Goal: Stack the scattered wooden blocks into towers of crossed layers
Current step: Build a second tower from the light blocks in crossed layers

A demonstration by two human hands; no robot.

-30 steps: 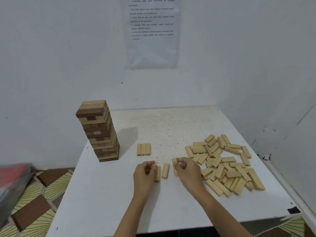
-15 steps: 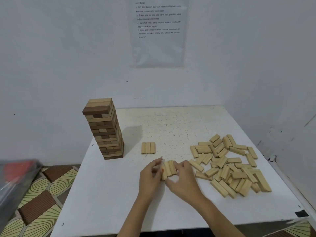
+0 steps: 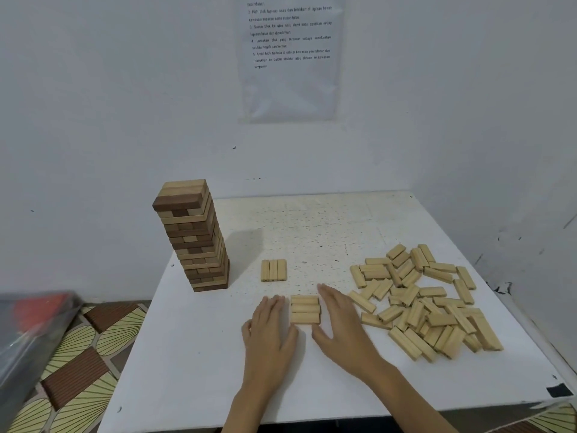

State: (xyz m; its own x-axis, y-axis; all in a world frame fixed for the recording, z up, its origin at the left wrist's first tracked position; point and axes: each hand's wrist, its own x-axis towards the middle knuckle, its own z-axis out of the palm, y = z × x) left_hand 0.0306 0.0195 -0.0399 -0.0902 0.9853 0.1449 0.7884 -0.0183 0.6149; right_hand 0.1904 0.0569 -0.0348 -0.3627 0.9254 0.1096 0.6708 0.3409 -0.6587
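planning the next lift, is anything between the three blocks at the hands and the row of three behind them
Nothing visible. Only bare table lies between the near three blocks, flanked by the left hand and right hand, and the far row. The loose pile sits to the right, the tower to the left.

Only the hands and forearms of the person show. The left hand (image 3: 270,332) and the right hand (image 3: 340,326) are bare, with slender fingers (image 3: 276,304) and narrow wrists. The nails are too small to make out. The left forearm (image 3: 246,414) is uncovered right to the lower edge of the view, and so is the right forearm (image 3: 406,401), of which a longer stretch shows. Both arms are slim and smooth in outline.
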